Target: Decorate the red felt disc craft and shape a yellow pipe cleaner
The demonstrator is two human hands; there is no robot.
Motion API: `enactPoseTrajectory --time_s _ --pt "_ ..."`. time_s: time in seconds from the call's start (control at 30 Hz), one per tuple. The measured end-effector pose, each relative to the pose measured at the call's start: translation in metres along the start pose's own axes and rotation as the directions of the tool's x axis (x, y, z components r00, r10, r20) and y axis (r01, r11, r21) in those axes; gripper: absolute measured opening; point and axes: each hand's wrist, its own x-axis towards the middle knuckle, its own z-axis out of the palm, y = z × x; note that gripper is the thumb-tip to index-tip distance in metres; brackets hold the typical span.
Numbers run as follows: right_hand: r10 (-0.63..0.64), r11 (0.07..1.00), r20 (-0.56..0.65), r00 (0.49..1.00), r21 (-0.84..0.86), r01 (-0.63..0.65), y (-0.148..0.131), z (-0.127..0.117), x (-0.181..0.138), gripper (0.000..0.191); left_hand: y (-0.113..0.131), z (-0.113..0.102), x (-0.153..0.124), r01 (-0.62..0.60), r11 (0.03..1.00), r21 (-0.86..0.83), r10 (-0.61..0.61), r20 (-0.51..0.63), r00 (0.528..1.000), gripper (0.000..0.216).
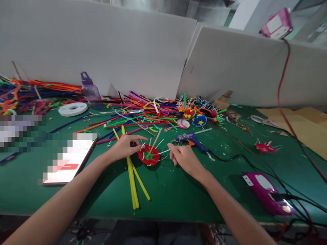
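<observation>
Pinching a thin white strand [165,151] between thumb and forefinger, our right hand [184,158] rests on the green table [178,194], just right of the red disc [145,158]. Our left hand [126,147] lies with its fingers stretched out, tips touching the disc's far-left rim. A wooden stick [154,142] leans out of the disc. Yellow pipe cleaners [133,183] run under our left hand, and a blue glue gun [195,141] lies just beyond our right.

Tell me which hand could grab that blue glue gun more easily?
Probably the right. The right hand lies just in front of the blue glue gun, while the left hand rests against the far side of the red disc, farther away.
</observation>
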Motion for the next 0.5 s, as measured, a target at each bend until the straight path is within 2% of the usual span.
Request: enactPoseTrajectory --time_s 0.07,0.2,0.33,0.5 --pt "0.026 0.999 0.081 0.996 0.018 -0.027 -0.0004 -0.0004 -0.0004 0.060 0.0010 -0.0012 -0.0006 0.004 1.000 -0.005 -0.004 0.000 1.000 0.022" --pt "0.023 0.999 0.257 0.966 0.034 -0.032 -0.0013 0.0006 -0.0014 0.051 0.0030 -0.0015 -0.0014 0.021 1.000 0.008 -0.021 0.016 1.000 0.030" --pt "-0.036 0.999 0.243 0.969 0.023 0.031 -0.0036 0.0007 -0.0021 0.043 0.0036 -0.0007 -0.0007 0.059 0.998 -0.019 -0.058 0.030 0.998 0.026" --pt "-0.083 0.996 0.211 0.974 0.053 0.073 -0.0071 -0.0021 -0.0038 0.042 -0.0006 -0.0014 0.0032 0.065 0.994 -0.085 -0.068 -0.038 0.997 0.029"
